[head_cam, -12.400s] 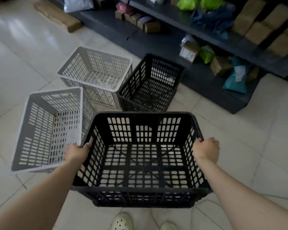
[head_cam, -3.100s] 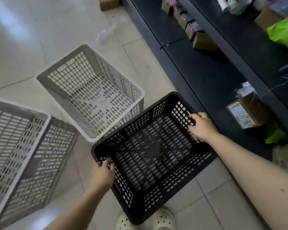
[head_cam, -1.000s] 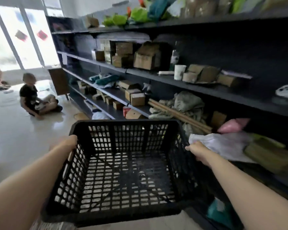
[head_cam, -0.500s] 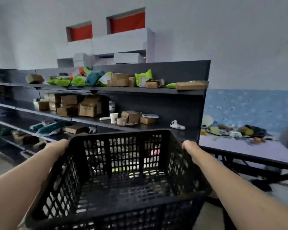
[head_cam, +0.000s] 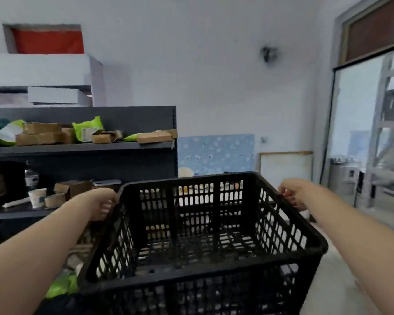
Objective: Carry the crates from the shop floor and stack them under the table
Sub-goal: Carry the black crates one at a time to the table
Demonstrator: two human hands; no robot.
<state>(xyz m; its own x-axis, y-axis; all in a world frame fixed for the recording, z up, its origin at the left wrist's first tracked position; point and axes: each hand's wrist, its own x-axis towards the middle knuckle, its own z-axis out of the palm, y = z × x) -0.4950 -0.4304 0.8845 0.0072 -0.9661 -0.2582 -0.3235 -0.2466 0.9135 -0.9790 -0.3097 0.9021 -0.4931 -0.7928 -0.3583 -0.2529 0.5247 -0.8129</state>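
A black slotted plastic crate (head_cam: 198,253) fills the lower middle of the head view, held up level at chest height. My left hand (head_cam: 101,204) grips its left rim and my right hand (head_cam: 293,193) grips its right rim, both near the far corners. The crate is empty inside. Through the slots of its far wall I glimpse a white tabletop with small items, mostly hidden by the crate. The other crates are out of view.
Dark grey shelving (head_cam: 82,146) with cardboard boxes, green bags and paper cups (head_cam: 38,197) stands on the left. A blue patterned wall panel (head_cam: 215,153) is straight ahead. A glass door (head_cam: 371,137) and a metal frame are on the right.
The view has swung right while I carry the crate: the shelving slid to the left and the door came into sight. Both hands keep the same grip on the rims.
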